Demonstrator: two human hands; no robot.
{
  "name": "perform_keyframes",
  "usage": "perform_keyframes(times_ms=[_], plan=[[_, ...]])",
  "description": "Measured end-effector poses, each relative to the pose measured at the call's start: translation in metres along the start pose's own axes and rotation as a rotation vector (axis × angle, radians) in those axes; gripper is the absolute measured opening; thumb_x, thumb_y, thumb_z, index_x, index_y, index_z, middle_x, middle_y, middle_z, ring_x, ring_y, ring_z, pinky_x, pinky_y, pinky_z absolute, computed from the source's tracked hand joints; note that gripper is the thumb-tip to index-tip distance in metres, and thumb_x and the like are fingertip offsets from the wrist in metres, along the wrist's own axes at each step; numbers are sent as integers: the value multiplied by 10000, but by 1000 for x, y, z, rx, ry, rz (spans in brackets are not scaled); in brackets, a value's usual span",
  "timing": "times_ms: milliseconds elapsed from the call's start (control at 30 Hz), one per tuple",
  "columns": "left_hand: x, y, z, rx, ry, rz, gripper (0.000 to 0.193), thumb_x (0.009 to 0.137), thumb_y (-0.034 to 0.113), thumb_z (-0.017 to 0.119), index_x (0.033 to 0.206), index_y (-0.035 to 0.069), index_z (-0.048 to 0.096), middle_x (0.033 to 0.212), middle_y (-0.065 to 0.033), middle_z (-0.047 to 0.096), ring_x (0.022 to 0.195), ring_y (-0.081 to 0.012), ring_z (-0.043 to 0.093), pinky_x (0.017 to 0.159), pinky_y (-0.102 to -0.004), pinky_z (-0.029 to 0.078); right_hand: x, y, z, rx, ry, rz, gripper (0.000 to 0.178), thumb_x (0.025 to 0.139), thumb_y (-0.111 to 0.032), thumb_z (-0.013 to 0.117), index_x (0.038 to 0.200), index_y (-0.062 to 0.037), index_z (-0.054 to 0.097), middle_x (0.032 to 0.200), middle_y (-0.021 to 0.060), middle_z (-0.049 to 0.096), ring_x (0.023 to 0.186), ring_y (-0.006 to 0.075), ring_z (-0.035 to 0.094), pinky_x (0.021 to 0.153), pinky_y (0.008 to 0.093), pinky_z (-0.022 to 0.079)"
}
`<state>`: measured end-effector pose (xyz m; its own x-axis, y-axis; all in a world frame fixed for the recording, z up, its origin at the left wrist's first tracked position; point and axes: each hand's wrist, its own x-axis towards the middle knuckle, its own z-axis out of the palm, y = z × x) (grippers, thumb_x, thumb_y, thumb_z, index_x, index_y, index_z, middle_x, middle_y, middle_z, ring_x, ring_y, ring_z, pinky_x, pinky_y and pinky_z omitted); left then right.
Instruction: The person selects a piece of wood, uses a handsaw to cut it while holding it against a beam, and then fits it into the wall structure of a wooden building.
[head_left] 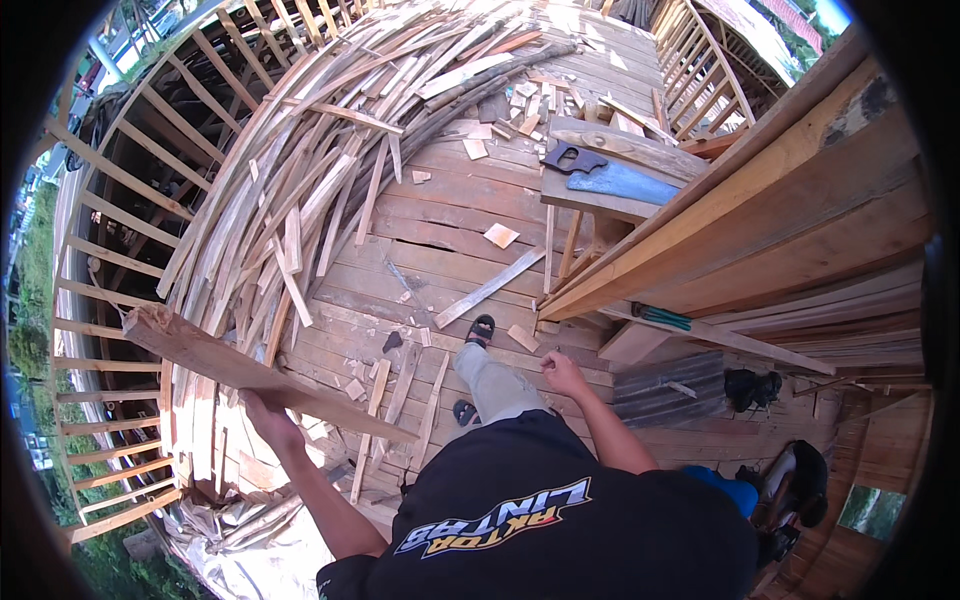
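A long wooden plank (225, 362) slants across the left side, and my left hand (272, 425) grips it from below near its middle. The fingers of that hand are partly hidden by the wood. My right hand (560, 372) hangs beside my right leg, away from any object, with its fingers curled. Whether anything small sits inside those fingers I cannot tell. A handsaw (610, 180) with a dark handle and blue blade lies on a wooden workbench (590, 200) ahead to the right.
A big heap of wooden strips (310, 170) covers the left floor along a slatted railing (120, 260). Offcuts (501, 235) and loose strips (490, 287) litter the floorboards. Large boards (760, 230) lean at the right, near a corrugated sheet (670, 385) and dark shoes (750, 389).
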<state>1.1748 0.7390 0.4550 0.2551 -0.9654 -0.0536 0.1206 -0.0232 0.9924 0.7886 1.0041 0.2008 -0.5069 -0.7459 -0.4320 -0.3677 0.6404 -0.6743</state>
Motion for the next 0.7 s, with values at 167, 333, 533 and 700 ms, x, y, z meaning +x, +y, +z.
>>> perform_keyframes(times_ms=[167,333,533,700], plan=[[97,-27,21,-8,-228,-80,611,1009,475,346,1352,-31,371,1311,-135,452,1207,-228,447,1059,-380,333,116,-98,-47,196,277,-84,234,814,-72,535,1023,7,606,931,166,670,882,268,656,795,367,518],[156,-24,103,127,-375,-122,508,1000,482,374,1187,29,509,900,-66,557,821,-179,562,751,-340,487,237,-191,-143,97,696,-119,284,812,-119,549,1073,-10,571,1047,191,647,987,348,624,876,422,483],[184,-25,219,384,-896,-220,546,1014,404,407,1340,-33,443,1285,-106,509,1168,-169,449,1044,-314,292,320,-217,-210,-98,613,369,439,838,-256,583,1203,-40,467,1197,203,573,1079,377,585,920,483,455],[217,-61,296,505,-1095,-368,493,1015,389,412,1145,-49,594,1029,-47,626,923,-112,541,851,-278,418,349,-212,-200,-87,609,463,505,820,-301,628,1188,-13,436,1153,224,591,1054,391,600,903,485,469]])
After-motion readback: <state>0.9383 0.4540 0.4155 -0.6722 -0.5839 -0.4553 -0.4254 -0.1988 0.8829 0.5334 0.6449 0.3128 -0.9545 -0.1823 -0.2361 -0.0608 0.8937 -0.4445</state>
